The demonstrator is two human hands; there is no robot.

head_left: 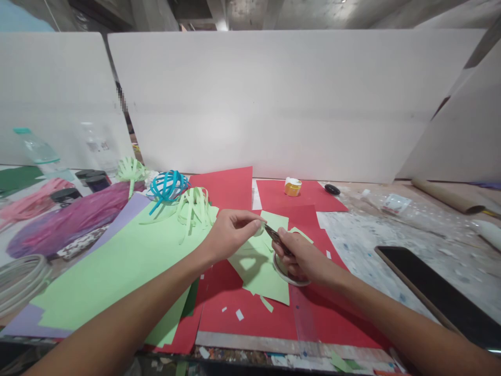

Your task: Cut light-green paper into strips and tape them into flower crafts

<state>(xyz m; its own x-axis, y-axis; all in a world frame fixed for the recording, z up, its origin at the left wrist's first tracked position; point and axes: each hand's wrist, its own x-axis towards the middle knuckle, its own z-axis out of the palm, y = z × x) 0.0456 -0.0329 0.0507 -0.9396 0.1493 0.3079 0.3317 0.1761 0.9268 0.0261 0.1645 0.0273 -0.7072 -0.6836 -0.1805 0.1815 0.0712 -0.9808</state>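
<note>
My left hand [235,232] is closed in a pinch on a small pale green paper piece [259,230] above the red sheets. Wrapped round a dark cutting tool [277,239], my right hand [295,253] has the tool's tip touching or very near that piece. Below both hands lies a light green sheet [258,266] on red paper [230,297]. A roll of tape [291,279] sits partly under my right hand, and a clear ruler [305,318] extends from it toward the table's front edge. Small white and green scraps lie around.
Large green sheets [113,261], a blue strip ball [169,187] and green paper strips [193,209] are at left. A yellow-and-white jar [292,187] stands behind my hands. To the right are a phone [434,287], plastic bottle [395,203] and cardboard tube [446,196].
</note>
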